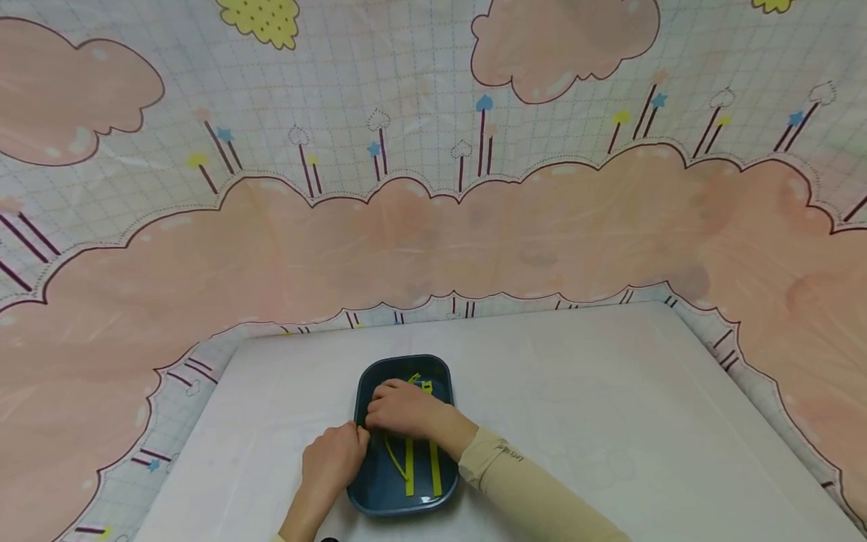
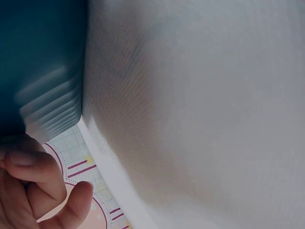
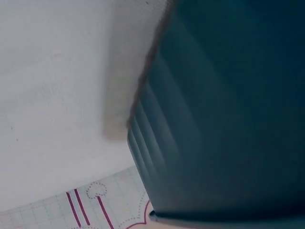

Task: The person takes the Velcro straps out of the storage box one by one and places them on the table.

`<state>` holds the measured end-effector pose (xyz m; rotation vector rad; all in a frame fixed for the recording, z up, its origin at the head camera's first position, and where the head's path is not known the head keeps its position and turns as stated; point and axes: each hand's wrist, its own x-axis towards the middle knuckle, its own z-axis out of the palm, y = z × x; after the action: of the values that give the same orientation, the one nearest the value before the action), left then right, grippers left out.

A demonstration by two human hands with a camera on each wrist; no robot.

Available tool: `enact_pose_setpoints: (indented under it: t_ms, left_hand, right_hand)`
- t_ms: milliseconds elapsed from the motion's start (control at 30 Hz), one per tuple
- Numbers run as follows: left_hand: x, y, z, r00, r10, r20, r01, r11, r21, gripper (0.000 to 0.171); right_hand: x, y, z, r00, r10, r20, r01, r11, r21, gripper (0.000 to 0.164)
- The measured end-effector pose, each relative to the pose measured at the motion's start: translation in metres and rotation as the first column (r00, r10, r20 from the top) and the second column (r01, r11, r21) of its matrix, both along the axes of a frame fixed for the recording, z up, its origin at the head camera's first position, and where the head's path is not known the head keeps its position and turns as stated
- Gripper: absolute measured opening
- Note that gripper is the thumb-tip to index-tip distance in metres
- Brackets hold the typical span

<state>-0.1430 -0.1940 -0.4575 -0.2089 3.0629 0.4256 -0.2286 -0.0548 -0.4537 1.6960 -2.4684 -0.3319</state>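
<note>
A dark blue oblong tray (image 1: 379, 493) with rounded corners stands on the white table. Inside lie several thin yellow-green strips (image 1: 436, 470), two of them straight and one bent; a squarish loop shows near the far end. My left hand (image 1: 333, 455) grips the tray's left rim, and its curled fingers (image 2: 45, 176) show at the tray's ribbed outer wall in the left wrist view. Over the tray's middle is my right hand (image 1: 409, 410), its fingers bent down toward the left inner side and covering part of the strips. I cannot tell whether it pinches one.
The white tabletop (image 1: 576, 406) extends well to the right of the tray. Behind it and at both sides hangs a cloth (image 1: 474, 248) printed with peach clouds. A small dark round thing (image 1: 330, 540) peeks in at the bottom edge, beside the left forearm.
</note>
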Motion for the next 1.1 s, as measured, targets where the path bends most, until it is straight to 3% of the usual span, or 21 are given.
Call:
enact_pose_setpoints:
  t_ms: [267, 433, 567, 1100]
  left_hand:
    - [-0.001, 0.002, 0.0, 1.0, 0.018, 0.012, -0.018, 1.0, 0.006, 0.033]
    - [-0.001, 0.002, 0.0, 1.0, 0.023, 0.006, -0.023, 1.0, 0.006, 0.034]
    - [-0.001, 0.001, 0.0, 1.0, 0.026, 0.006, -0.026, 1.0, 0.007, 0.034]
    - [-0.001, 0.001, 0.0, 1.0, 0.014, 0.022, -0.015, 1.0, 0.007, 0.034]
  right_hand:
    - [-0.003, 0.009, 0.013, 0.998, -0.031, 0.05, 0.036, 0.995, -0.094, 0.008]
    - [-0.004, 0.015, 0.024, 0.993, -0.054, 0.105, 0.069, 0.988, -0.139, 0.009]
    - [-0.005, 0.02, 0.032, 0.993, -0.065, 0.1, 0.081, 0.983, -0.165, 0.009]
    - [-0.008, 0.039, 0.049, 0.977, -0.127, 0.171, 0.158, 0.97, -0.182, 0.01]
